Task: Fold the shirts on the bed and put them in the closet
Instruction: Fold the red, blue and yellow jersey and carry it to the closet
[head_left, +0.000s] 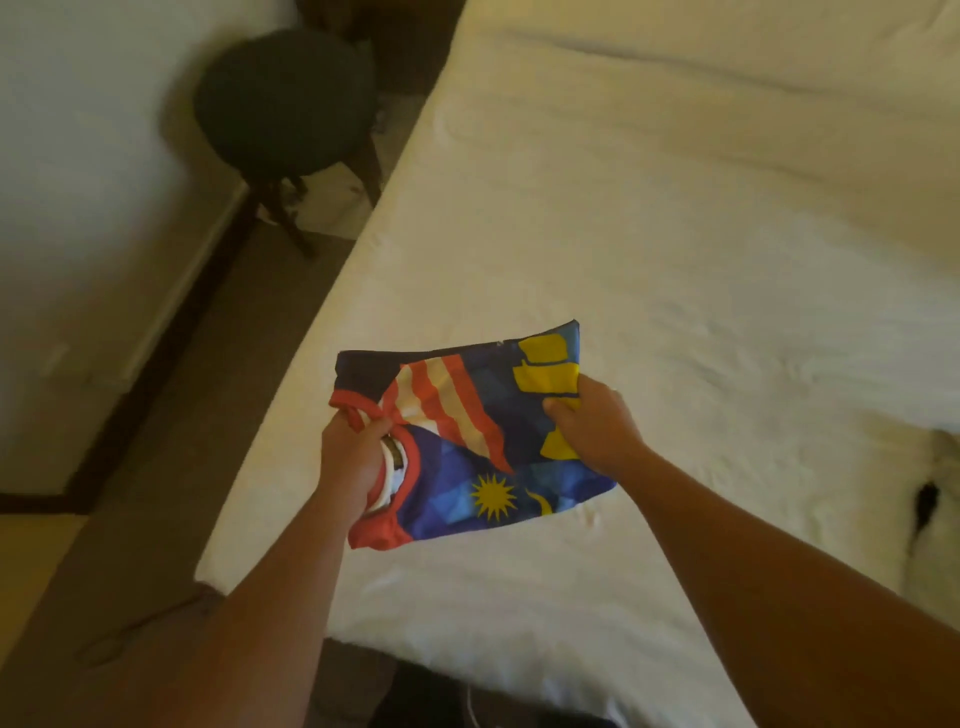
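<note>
Two-thirds of our view is the white bed, running from six o'clock up to one o'clock; at eleven o'clock stands a dark round stool on the floor; at centre we hold the folded shirt, blue with red-and-white stripes and yellow marks, just above the sheet. Our left hand has its fingers clamped on the red collar end at nine o'clock; our right hand pinches the three o'clock edge. We judge the fold done; to carry it well, keep both ends level and taut so the layers cannot slide open.
</note>
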